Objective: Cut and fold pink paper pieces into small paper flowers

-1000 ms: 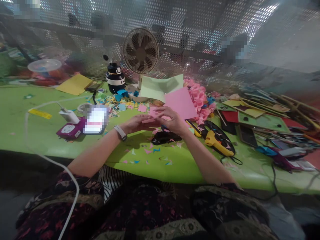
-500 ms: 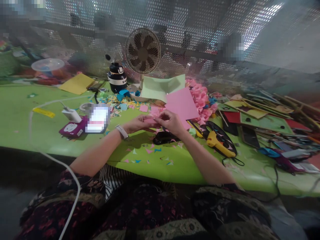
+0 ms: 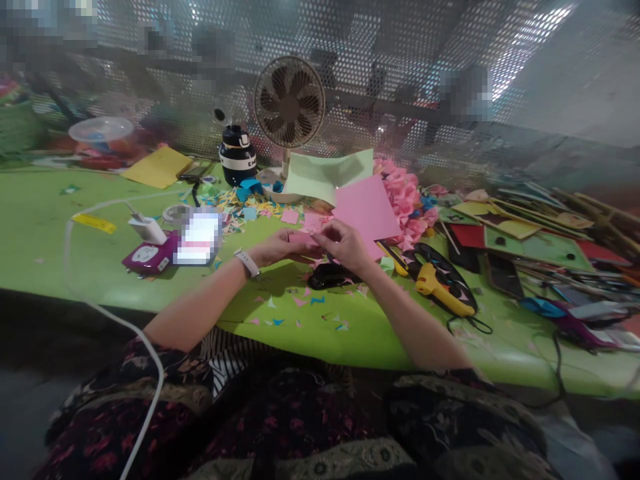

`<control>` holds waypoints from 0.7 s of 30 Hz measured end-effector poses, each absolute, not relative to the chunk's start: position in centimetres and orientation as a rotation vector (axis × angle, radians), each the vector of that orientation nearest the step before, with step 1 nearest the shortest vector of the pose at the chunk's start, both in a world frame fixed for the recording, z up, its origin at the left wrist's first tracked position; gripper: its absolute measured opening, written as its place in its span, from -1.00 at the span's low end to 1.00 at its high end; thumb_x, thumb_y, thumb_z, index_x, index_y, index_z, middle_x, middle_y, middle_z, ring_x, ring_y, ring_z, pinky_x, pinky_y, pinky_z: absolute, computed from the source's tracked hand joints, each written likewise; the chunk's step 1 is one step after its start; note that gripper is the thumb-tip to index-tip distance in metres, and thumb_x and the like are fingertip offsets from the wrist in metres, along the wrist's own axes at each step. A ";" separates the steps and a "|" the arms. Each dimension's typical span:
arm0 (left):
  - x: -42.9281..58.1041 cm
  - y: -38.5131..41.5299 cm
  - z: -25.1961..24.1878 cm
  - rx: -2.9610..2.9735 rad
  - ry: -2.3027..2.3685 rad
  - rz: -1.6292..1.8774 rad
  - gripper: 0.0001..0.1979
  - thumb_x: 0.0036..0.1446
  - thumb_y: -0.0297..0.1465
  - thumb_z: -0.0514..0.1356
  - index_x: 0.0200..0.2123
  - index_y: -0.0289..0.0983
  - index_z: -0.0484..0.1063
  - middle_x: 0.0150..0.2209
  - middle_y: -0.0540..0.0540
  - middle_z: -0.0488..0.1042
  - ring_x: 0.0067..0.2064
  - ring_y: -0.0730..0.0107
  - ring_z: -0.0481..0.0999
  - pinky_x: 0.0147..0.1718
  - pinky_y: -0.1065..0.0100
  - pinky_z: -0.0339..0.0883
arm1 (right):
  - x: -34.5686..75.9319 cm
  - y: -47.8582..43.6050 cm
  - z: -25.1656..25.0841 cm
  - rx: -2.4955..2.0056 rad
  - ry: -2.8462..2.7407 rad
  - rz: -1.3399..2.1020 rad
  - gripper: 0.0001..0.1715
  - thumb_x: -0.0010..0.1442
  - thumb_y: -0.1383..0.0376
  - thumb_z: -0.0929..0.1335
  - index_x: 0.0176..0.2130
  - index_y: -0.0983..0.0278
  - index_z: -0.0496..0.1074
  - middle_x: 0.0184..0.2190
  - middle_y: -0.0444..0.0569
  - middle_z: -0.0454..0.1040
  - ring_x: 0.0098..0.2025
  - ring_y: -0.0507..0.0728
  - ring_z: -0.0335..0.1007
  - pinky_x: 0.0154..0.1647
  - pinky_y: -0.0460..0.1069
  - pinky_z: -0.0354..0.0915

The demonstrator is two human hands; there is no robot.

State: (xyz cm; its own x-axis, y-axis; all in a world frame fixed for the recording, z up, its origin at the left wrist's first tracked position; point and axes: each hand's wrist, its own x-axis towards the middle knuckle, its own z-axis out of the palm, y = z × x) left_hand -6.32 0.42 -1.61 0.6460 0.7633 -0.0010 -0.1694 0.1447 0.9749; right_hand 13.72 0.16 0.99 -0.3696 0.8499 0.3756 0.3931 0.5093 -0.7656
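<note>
Between my two hands is a small piece of pink paper point(image 3: 301, 239). My left hand point(image 3: 276, 249) is closed on its left side, with a white band around the wrist. With fingers pinched, my right hand point(image 3: 341, 245) grips the paper's right edge. A black stapler-like object point(image 3: 327, 275) lies on the green table just below the hands, partly hidden by the right one. Behind them rests a large pink sheet point(image 3: 367, 210), beside small pink squares point(image 3: 290, 216). Paper scraps point(image 3: 300, 302) are strewn in front of my hands.
To the left lie a lit phone point(image 3: 199, 237), a purple case point(image 3: 146, 259) and a white cable point(image 3: 67, 247). A bottle point(image 3: 238, 157) and a fan point(image 3: 289, 103) stand behind. Pink paper flowers point(image 3: 403, 193), a yellow glue gun point(image 3: 440, 290) and stacked papers point(image 3: 530, 243) are on the right.
My hands stay together on the pink paper, with only a slight shift of the fingers. The whole view has moved a little, so things appear slightly further right.
</note>
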 end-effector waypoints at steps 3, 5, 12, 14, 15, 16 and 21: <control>-6.3 0.4 -1.6 1.258 0.581 0.727 -0.69 0.01 -0.29 0.42 -0.17 -0.30 0.61 -0.14 -0.21 0.65 -0.08 0.20 0.65 0.04 0.13 0.45 | 13.7 0.1 1.1 -1.013 -1.975 0.743 -0.54 0.13 -0.07 0.42 -0.39 0.25 0.34 -0.49 -0.13 0.38 -0.46 0.02 0.25 -0.41 -0.03 0.20; -6.3 0.4 -1.6 1.260 0.586 0.730 -0.70 0.01 -0.30 0.42 -0.18 -0.30 0.61 -0.15 -0.21 0.66 -0.09 0.20 0.65 0.03 0.14 0.46 | 13.7 0.1 1.1 -1.000 -1.972 0.751 -0.54 0.13 -0.07 0.42 -0.40 0.25 0.34 -0.49 -0.13 0.39 -0.45 0.02 0.26 -0.41 -0.03 0.21; -6.2 0.4 -1.9 1.257 0.605 0.750 -0.76 0.02 -0.34 0.40 -0.21 -0.28 0.62 -0.18 -0.20 0.66 -0.09 0.17 0.66 0.00 0.14 0.49 | 13.7 0.1 1.1 -0.996 -1.968 0.747 -0.55 0.12 -0.06 0.42 -0.40 0.26 0.34 -0.52 -0.14 0.37 -0.48 0.02 0.26 -0.42 -0.03 0.23; -6.2 0.5 -2.0 1.259 0.592 0.755 -0.75 0.02 -0.33 0.41 -0.20 -0.27 0.62 -0.17 -0.19 0.66 -0.08 0.18 0.65 0.01 0.14 0.49 | 13.7 0.1 1.1 -0.996 -1.969 0.748 -0.55 0.12 -0.05 0.43 -0.40 0.26 0.35 -0.52 -0.13 0.38 -0.47 0.02 0.27 -0.42 -0.03 0.23; -6.2 0.5 -2.1 1.262 0.586 0.757 -0.74 0.01 -0.33 0.42 -0.20 -0.27 0.62 -0.17 -0.19 0.66 -0.08 0.19 0.65 0.01 0.15 0.49 | 13.7 0.1 1.1 -0.995 -1.968 0.753 -0.55 0.12 -0.06 0.43 -0.39 0.26 0.35 -0.51 -0.13 0.39 -0.47 0.02 0.28 -0.42 -0.02 0.24; -6.2 0.5 -2.0 1.264 0.584 0.758 -0.74 0.01 -0.32 0.42 -0.20 -0.26 0.63 -0.16 -0.19 0.66 -0.08 0.20 0.65 0.01 0.15 0.48 | 13.7 0.1 1.1 -0.996 -1.966 0.762 -0.55 0.11 -0.06 0.43 -0.39 0.26 0.35 -0.51 -0.12 0.39 -0.47 0.02 0.29 -0.42 -0.02 0.25; -6.1 0.2 -1.6 1.269 0.600 0.776 -0.71 -0.02 -0.28 0.43 -0.22 -0.27 0.63 -0.19 -0.20 0.67 -0.09 0.18 0.66 0.00 0.13 0.49 | 13.7 0.2 1.0 -1.000 -1.902 0.795 -0.52 0.05 -0.07 0.47 -0.36 0.25 0.35 -0.46 -0.12 0.42 -0.45 0.03 0.32 -0.38 -0.02 0.30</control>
State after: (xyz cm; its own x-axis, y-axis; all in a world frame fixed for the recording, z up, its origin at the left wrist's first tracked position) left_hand -6.12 0.22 -1.55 0.6136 0.7893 0.0213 -0.1775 0.1116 0.9778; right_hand 13.73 0.23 1.01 -0.3435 0.8621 0.3727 0.3407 0.4841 -0.8059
